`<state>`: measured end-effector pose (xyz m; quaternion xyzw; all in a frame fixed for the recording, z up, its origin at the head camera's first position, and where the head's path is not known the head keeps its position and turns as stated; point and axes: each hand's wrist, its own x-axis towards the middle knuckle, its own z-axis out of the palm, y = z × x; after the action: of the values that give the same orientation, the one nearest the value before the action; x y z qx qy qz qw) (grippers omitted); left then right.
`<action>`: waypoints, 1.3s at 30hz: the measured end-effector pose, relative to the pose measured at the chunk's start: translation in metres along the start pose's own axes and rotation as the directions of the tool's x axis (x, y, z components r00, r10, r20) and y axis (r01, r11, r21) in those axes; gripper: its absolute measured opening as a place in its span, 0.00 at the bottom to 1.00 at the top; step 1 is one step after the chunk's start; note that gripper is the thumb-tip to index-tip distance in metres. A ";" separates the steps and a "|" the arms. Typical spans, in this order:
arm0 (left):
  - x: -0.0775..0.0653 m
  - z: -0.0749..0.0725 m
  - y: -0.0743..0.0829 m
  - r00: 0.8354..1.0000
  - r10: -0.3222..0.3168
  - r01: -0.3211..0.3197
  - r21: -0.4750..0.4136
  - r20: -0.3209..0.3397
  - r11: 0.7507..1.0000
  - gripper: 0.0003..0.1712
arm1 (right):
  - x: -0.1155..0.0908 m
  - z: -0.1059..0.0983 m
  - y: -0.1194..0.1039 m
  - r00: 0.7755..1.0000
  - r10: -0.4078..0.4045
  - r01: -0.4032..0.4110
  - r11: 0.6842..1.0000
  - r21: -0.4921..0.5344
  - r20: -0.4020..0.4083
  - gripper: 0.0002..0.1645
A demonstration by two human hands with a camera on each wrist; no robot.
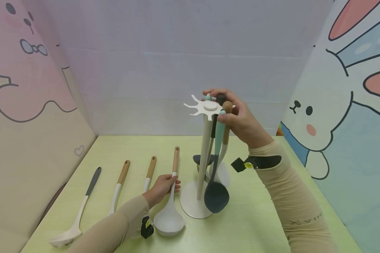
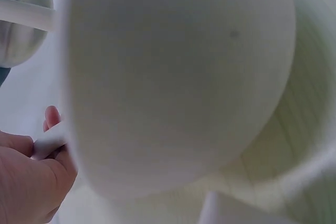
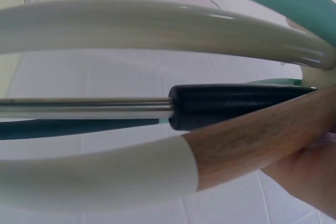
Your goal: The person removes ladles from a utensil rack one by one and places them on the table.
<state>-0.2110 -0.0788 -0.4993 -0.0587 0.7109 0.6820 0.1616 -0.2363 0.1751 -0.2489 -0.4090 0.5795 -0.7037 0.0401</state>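
Beside the rack (image 1: 204,158), our left grip (image 1: 163,188) pinches the ladle's shaft (image 1: 171,198) — bowl (image 1: 169,221) nearer us. Our right grip (image 1: 240,117) clasps hanging handles (image 1: 220,135).

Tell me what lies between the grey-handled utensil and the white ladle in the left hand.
In the head view, two wooden-handled utensils lie there, partly hidden by the left arm.

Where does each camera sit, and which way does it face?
Head: on the head, facing forward and down at the white, round-based utensil stand; left hand, right hand and beige sleeves show.
Left wrist: worn there, close on the white, round-bowled ladle; left hand shows lower left.
Right wrist: worn there, facing a brown, wood-like handle; right hand shows partly, lower right.
Shared: head and left wrist both show that ladle.
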 end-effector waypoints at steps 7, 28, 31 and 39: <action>0.003 -0.003 -0.002 0.995 -0.097 0.097 -0.008 -0.012 0.995 0.21 | 0.000 0.000 0.000 1.000 0.002 -0.002 1.000 -0.017 -0.003 0.37; 0.013 -0.002 -0.011 0.983 -0.182 0.180 -0.048 -0.036 0.982 0.21 | 0.000 0.000 0.001 1.000 0.002 -0.001 1.000 0.031 -0.020 0.36; 0.012 -0.003 -0.010 0.983 -0.180 0.179 -0.037 -0.030 0.983 0.23 | -0.001 -0.001 0.001 1.000 0.003 -0.003 1.000 0.028 -0.019 0.36; 0.008 -0.009 -0.001 0.984 -0.171 0.172 -0.033 0.041 0.985 0.32 | 0.000 -0.001 0.002 1.000 0.003 -0.002 1.000 0.015 -0.012 0.37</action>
<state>-0.2195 -0.0866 -0.5023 -0.1098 0.6875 0.6793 0.2320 -0.2372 0.1753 -0.2503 -0.4037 0.5751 -0.7103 0.0405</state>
